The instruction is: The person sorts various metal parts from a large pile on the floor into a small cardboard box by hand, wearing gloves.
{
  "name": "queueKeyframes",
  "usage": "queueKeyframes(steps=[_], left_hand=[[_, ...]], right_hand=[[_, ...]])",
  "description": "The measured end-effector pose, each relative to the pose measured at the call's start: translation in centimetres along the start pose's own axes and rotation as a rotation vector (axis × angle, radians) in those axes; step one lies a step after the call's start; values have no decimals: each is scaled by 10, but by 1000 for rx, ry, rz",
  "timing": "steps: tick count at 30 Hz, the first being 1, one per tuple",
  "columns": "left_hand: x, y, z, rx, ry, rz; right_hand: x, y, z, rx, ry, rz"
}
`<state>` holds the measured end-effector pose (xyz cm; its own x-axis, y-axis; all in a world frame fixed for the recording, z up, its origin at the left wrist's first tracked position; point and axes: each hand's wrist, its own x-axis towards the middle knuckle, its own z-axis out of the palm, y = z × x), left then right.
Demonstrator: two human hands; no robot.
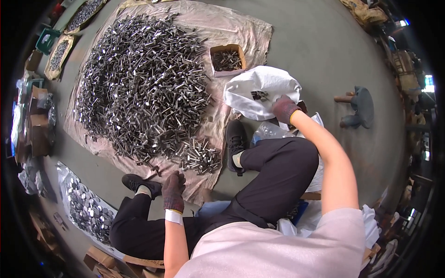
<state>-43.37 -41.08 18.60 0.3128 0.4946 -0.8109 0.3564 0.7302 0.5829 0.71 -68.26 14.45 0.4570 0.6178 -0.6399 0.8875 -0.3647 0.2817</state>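
Observation:
My left hand (174, 191), in a dark reddish knit glove with a white band at the wrist, is over the cloth's near edge. Its fingers are curled together; what they hold, if anything, is hidden. My right hand (284, 110), gloved the same way, is closed at the right side of a white sack (245, 92), seemingly gripping its fabric. Dark metal pieces (259, 95) show in the sack's opening. A big heap of short metal pieces (143, 83) covers the pinkish cloth (241, 23), with a smaller, shinier pile (200, 156) at its near right.
A cardboard box (228, 60) of metal pieces stands beyond the sack. At right is a small dark stool (363, 107). Round metal discs (88, 208) lie on a sheet at lower left. Clear plastic (269, 132) lies beside my raised knee. Cartons (39, 125) line the left.

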Motion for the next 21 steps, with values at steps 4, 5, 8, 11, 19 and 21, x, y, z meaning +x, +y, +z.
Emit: queueKeyframes(steps=[4, 5, 8, 11, 19, 21], left_hand=[[-2, 13, 11, 56, -15, 22], [-1, 17, 16, 78, -25, 30], [7, 22, 28, 110, -81, 58], [8, 26, 38, 100, -150, 106], [8, 20, 26, 88, -161, 126], [7, 17, 11, 89, -145, 136]], right_hand=[[-48, -13, -33, -239, -249, -360], [-57, -11, -37, -317, -321, -405], [-77, 4, -62, -269, -291, -289], [-84, 7, -87, -282, -365, -169], [-76, 41, -133, 311, -301, -146], [-64, 38, -152, 715, -149, 3]])
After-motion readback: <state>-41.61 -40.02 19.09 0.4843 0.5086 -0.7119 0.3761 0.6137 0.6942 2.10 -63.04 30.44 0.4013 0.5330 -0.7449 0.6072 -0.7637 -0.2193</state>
